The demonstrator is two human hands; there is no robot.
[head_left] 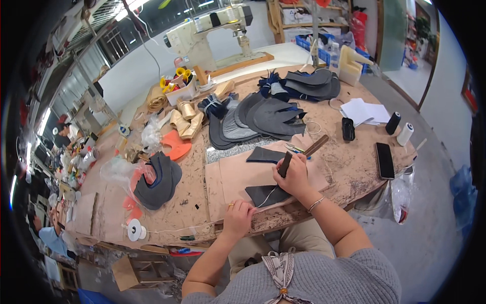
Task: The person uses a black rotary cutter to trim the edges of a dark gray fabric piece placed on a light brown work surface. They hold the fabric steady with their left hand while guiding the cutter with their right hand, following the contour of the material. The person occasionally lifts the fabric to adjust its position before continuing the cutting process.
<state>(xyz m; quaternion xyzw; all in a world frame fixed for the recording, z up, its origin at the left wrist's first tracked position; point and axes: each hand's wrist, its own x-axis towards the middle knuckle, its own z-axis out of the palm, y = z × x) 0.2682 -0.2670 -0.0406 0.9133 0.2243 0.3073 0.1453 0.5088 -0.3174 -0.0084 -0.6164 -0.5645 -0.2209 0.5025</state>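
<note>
My left hand (239,218) is closed at the front edge of the work board, its fingers pinching a thin white tape (265,201). From there the tape trails left to a white spool (136,230) and also runs onto a dark grey cut piece (264,195). Over that piece, my right hand (294,175) is wrapped round a dark, flat bar-like tool (285,164). A brown wooden stick (317,146) juts out beyond this hand; whether it belongs to the tool I cannot tell. Another dark grey piece (263,155) lies flat just beyond.
Stacked dark grey cut pieces (276,117) lie farther back, with another stack (158,182) at left. On the right are a phone (385,161), thread cones (405,134), a black case (348,129) and papers (365,112). A sewing machine (212,43) stands behind.
</note>
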